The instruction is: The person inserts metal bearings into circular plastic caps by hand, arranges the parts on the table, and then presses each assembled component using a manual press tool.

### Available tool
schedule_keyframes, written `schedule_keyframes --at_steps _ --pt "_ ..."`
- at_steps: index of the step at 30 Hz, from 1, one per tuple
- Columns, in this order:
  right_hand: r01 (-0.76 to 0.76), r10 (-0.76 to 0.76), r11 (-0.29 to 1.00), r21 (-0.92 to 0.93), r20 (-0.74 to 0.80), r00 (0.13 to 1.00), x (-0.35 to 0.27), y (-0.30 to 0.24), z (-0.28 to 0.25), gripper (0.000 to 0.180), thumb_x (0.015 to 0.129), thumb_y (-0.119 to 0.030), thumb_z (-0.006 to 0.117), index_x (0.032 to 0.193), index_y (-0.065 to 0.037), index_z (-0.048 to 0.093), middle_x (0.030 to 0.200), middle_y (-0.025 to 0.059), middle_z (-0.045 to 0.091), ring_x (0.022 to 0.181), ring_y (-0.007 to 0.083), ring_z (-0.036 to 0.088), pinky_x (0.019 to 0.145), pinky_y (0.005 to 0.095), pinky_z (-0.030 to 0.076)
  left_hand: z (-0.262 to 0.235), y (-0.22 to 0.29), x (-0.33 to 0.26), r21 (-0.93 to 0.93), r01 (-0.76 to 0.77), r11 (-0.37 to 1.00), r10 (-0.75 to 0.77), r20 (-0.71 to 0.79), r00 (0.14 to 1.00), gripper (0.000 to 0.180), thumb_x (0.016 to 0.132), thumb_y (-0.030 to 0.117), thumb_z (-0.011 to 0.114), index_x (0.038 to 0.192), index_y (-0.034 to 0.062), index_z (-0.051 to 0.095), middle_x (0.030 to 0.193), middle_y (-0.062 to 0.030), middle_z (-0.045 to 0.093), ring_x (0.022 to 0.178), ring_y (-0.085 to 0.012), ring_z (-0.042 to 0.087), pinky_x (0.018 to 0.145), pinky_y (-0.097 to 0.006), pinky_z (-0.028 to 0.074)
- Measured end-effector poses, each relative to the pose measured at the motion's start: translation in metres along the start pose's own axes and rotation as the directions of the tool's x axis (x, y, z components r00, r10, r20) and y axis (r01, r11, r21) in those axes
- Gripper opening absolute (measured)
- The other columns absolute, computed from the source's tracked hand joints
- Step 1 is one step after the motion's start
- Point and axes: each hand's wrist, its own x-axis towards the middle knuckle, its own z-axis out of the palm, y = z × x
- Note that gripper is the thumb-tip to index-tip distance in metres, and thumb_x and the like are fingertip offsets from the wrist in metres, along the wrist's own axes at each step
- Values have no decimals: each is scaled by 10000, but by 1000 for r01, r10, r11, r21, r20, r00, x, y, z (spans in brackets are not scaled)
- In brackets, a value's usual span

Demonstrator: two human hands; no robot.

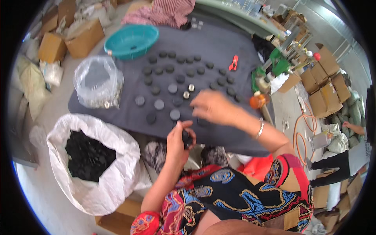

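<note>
At the table's near edge my left hand is closed around a black round cap. My right hand hovers over the table just right of two small silvery metal pieces; motion smears its fingers, so I cannot make out whether they hold anything. Several black round caps lie spread over the dark grey tablecloth. A few nearer ones, such as a grey-faced cap, show a lighter side upward.
A white sack full of black caps stands at the left. Behind it on the table are a clear plastic bag of small metal pieces and a teal basin. A red clip-like tool and an orange bottle lie right.
</note>
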Motion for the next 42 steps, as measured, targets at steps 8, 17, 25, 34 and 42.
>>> schedule_keyframes --at_steps 8,17,25,34,42 --pt "137 -175 964 228 157 972 -20 -43 38 305 757 -193 683 991 -16 603 1019 112 578 990 293 536 839 392 460 18 -1 -21 -34 -11 999 8 -101 995 493 972 528 357 1057 78 542 833 -66 597 612 -150 571 409 -261 358" --pt "21 10 971 239 -125 992 -21 -34 34 150 741 -80 626 859 -25 550 791 132 544 722 331 587 620 400 476 2 -6 -8 148 -136 980 126 73 989 275 975 288 451 903 48 563 654 -39 555 519 -120 512 415 -238 352" --pt "34 -103 774 632 72 992 -23 -18 37 332 893 -86 569 1223 -55 582 1106 113 598 902 222 635 713 314 521 -6 -9 -6 14 -124 992 122 88 989 259 953 271 463 925 35 567 690 -73 584 531 -116 522 424 -229 365" --pt "-301 -113 386 872 368 923 -7 -15 22 344 906 -164 606 1229 -46 596 1013 49 611 817 99 573 688 248 487 -6 -8 -6 -83 -154 985 168 192 967 334 928 344 477 897 18 546 762 -111 610 544 -130 539 429 -247 404" --pt "-289 255 741 606 145 956 20 20 13 333 792 -96 685 1118 -53 631 880 6 598 728 77 541 660 253 462 -12 -5 -1 -119 -47 992 66 165 984 261 937 282 469 934 37 560 637 -73 564 520 -146 508 425 -246 330"
